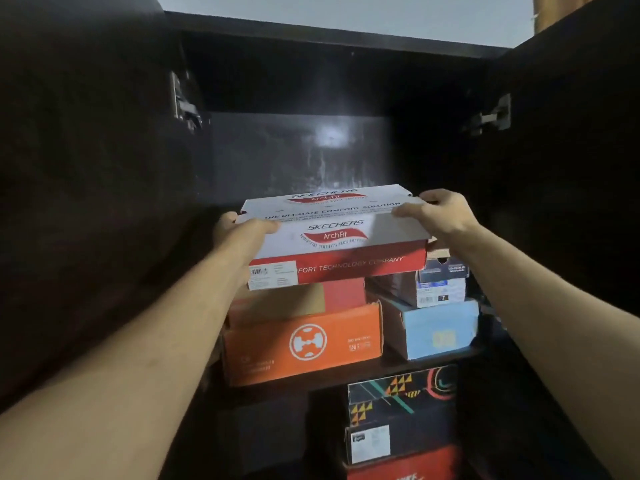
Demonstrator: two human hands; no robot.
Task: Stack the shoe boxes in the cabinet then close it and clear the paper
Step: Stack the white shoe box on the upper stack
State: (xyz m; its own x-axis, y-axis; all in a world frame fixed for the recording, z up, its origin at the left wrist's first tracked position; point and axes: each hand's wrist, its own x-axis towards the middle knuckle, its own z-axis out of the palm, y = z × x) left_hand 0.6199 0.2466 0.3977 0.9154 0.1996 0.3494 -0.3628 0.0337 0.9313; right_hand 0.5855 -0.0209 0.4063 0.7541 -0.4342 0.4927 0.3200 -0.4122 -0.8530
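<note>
While held, "SKECHERS ArchFit" shoe box (337, 233).

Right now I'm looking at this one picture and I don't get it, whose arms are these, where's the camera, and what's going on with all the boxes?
The camera sits on a person's head, looking forward and down, so the two bare arms belong to the wearer. There is only this one view. The left hand and the right hand each grip an end of a white and red Skechers shoe box, with fingers curled over its lid. They hold it at the top of a pile inside a dark cabinet whose doors stand open. Under it are a red box and an orange box; to the right, a light blue box with a smaller box on top. More boxes sit on the shelf below.
</note>
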